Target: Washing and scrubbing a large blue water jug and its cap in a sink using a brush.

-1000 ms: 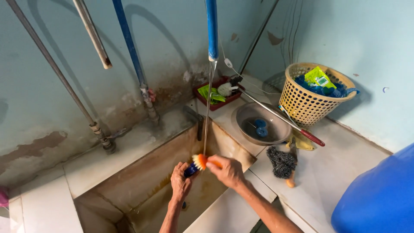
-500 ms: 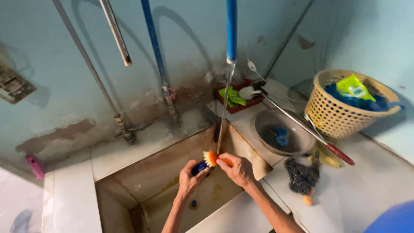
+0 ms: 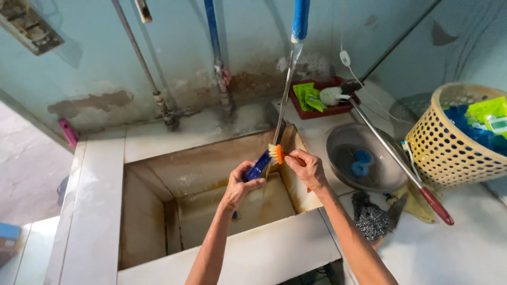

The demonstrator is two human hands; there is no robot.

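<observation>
Brush (image 3: 266,160) first: a small scrubbing brush with a blue handle and a head of white and orange bristles, held over the open concrete basin (image 3: 158,179), right under the thin stream of water (image 3: 284,95) that drops from the blue pipe (image 3: 300,21) above. The left hand (image 3: 240,186) is wrapped around the blue handle, fingers curled tight on it with the thumb across the top. The right hand (image 3: 309,168) is at the bristle end, thumb and forefinger pinching the orange tuft while the other fingers fold in behind. Both forearms reach out over the white tiled rim (image 3: 253,253) of the basin, whose inside walls are stained brown. On the counter to the right sits a metal bowl (image 3: 343,145) with two blue round pieces (image 3: 360,162) in it, and a long rod with a red grip (image 3: 406,169) lies across its edge. Just in front of the bowl there is a dark wire scourer (image 3: 369,219). Farther right stands a yellow plastic basket (image 3: 449,148) holding blue and green packets. Against the back wall a red tray (image 3: 330,100) carries green packets, near the rusty pipes (image 3: 158,100).
</observation>
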